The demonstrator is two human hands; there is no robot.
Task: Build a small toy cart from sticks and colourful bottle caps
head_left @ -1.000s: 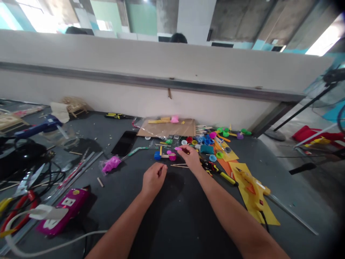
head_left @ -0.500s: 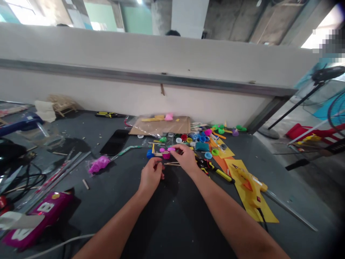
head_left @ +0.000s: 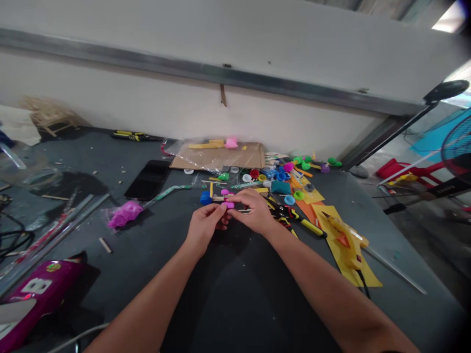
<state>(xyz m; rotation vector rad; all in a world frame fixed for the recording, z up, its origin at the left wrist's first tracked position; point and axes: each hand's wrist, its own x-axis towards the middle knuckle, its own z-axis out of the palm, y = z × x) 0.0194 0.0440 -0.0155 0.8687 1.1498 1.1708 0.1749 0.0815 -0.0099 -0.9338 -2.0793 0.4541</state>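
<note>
Between my two hands, low over the dark table, is a small bright pink bottle cap [head_left: 229,205]. The thumb and forefinger of my left hand [head_left: 206,223] close on its near left side, and the fingertips of my right hand [head_left: 254,212] pinch it from the right. A thin pale stick [head_left: 246,211] shows by my right fingers; whether they grip it I cannot tell. Just beyond stands a small piece with a blue cap [head_left: 206,198], an upright yellow stick [head_left: 211,189] and another pink cap [head_left: 224,192]. My fingers partly hide it.
Loose coloured caps [head_left: 289,200], pliers [head_left: 290,215] and a yellow glue gun [head_left: 346,240] on yellow paper [head_left: 368,279] lie to the right. Leftward are a black phone [head_left: 147,180], a pink bag [head_left: 125,214] and a magenta power strip [head_left: 44,289]. Cardboard [head_left: 217,157] lies against the white partition [head_left: 147,93].
My right hand has brought the pink cap nearer, and my left hand has risen to meet it. Both hands now hold it. The view has tipped downward.
</note>
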